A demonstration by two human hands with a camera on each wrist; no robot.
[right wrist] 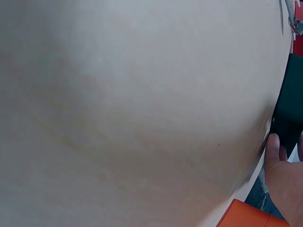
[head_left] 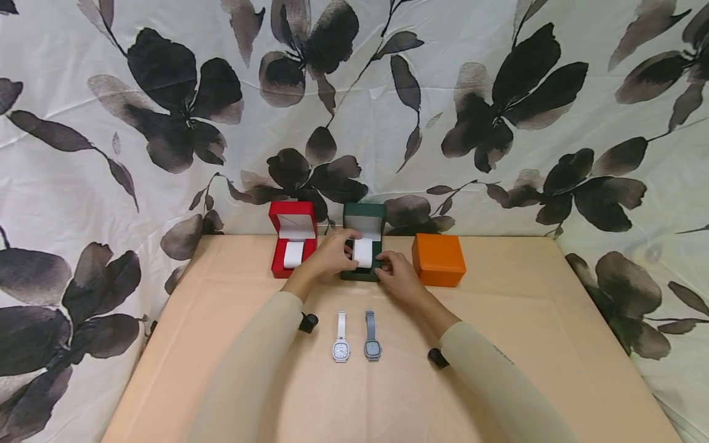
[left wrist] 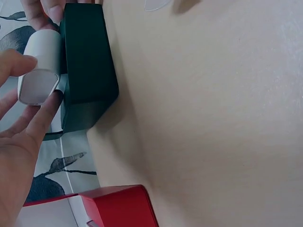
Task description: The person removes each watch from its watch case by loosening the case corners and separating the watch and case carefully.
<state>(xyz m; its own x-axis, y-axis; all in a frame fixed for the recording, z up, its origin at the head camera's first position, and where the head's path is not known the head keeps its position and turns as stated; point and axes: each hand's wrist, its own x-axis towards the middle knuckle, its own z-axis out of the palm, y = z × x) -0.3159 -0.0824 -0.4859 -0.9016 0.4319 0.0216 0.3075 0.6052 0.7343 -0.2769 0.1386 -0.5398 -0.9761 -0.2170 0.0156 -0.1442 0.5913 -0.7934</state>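
Observation:
The open green watch box (head_left: pixel 364 211) stands at the back of the table with its lid raised. My left hand (head_left: pixel 332 253) pinches a white watch cushion (head_left: pixel 362 253) at the box, thumb and fingers on either side of it. In the left wrist view the cushion (left wrist: pixel 46 49) tilts up above the rim of the green box (left wrist: pixel 90 61). My right hand (head_left: pixel 400 277) grips the box's right side, with the thumb near its front corner in the right wrist view. Two watches lie nearer: a white watch (head_left: pixel 341 344) and a blue-grey watch (head_left: pixel 372 343).
Left of the green box is an open red watch box (head_left: pixel 294 212) holding a white cushion (head_left: pixel 293 254). On the right a closed orange box (head_left: pixel 439 259) stands on the light tan table (head_left: pixel 498 332). Floral cloth (head_left: pixel 399 111) hangs behind the table.

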